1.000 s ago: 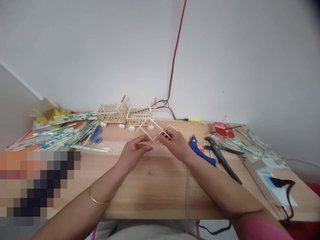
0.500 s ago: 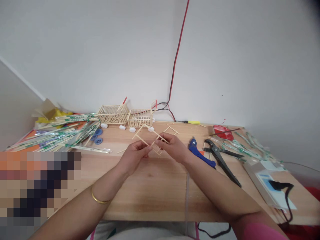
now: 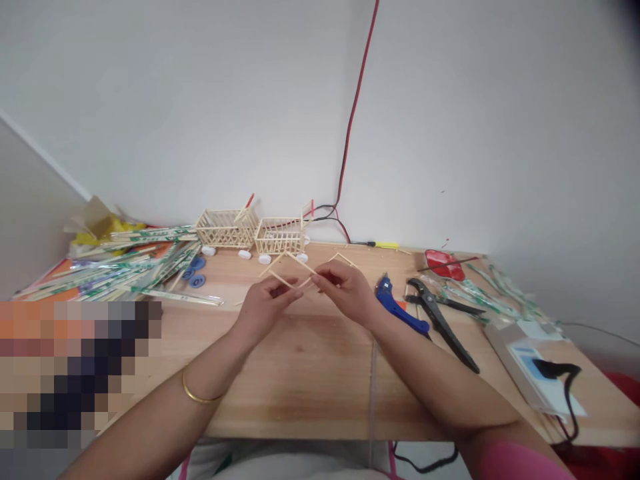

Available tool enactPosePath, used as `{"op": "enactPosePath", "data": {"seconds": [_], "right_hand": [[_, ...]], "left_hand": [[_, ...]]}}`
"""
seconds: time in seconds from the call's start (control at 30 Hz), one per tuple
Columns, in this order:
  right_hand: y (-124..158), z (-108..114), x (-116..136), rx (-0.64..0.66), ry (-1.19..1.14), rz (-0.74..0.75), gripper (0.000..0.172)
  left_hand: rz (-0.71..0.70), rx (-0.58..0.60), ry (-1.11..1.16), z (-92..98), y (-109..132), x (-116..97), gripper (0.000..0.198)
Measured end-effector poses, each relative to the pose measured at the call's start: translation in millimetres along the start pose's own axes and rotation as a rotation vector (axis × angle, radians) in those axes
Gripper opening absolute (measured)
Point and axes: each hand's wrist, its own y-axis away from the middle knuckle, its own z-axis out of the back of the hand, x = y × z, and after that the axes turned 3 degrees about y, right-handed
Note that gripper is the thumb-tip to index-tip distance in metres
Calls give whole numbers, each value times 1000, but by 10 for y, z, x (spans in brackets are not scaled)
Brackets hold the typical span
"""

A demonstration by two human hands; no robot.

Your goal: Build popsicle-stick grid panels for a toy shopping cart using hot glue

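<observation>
Both hands hold a small frame of thin wooden sticks (image 3: 299, 261) above the middle of the table. My left hand (image 3: 267, 303) pinches it from the left, near its lower corner. From the right, my right hand (image 3: 343, 288) has thumb and fingers closed on its other side. Just behind the right hand lies another angled stick piece (image 3: 339, 257), partly hidden by that hand. Two little stick-built carts with white wheels, a larger cart (image 3: 226, 230) and a smaller cart (image 3: 281, 237), stand behind the hands near the wall.
Wrapped chopsticks (image 3: 115, 267) are heaped at the left beside blue wheels (image 3: 197, 281). To the right lie a blue glue gun (image 3: 400, 308), black-handled cutters (image 3: 443, 320), a red packet (image 3: 444, 265) and a white box (image 3: 533, 367). A red-black cable (image 3: 353, 120) hangs down the wall.
The stick frame has turned in my fingers, and the stick ends that stuck out below the hands no longer show there. My hands have shifted only slightly.
</observation>
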Motion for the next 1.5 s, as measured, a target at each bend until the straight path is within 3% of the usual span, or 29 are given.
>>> {"op": "enactPosePath", "data": {"seconds": [0.1, 0.17, 0.23, 0.37, 0.43, 0.5, 0.67, 0.77, 0.87, 1.0, 1.17, 1.33, 1.5], "right_hand": [[-40, 129, 19, -71, 79, 38, 17], [-62, 224, 25, -109, 127, 32, 15], [-77, 284, 32, -104, 164, 17, 14], [-93, 226, 52, 6, 265, 54, 14], [-96, 139, 64, 61, 277, 86, 18], [-93, 63, 74, 68, 225, 84, 24], [-44, 37, 90, -18, -32, -87, 32], [6, 101, 84, 7, -210, -222, 40], [68, 141, 44, 36, -304, -313, 43], [143, 61, -59, 82, -363, -330, 44], [165, -125, -132, 83, -437, -271, 55], [169, -175, -152, -73, -110, -67, 54], [253, -256, -214, 92, 129, 60, 59]], "left_hand": [[96, 21, 39, 56, -28, -27, 47], [138, -32, 12, 150, -72, -58, 37], [89, -127, 30, 280, -137, -98, 28], [-89, -418, 272, 530, -271, -179, 39], [-116, -464, 362, 595, -298, -206, 39], [-101, -377, 396, 610, -283, -225, 32], [28, 48, 305, 530, -160, -241, 38], [54, 151, 201, 533, -129, -225, 25], [17, 64, 300, 642, -154, -227, 26], [-39, -79, 475, 795, -178, -296, 28], [-91, -200, 470, 698, -46, -310, 46], [-118, -321, 255, 578, 98, -133, 50], [-129, -386, 50, 582, 123, 49, 47]]}}
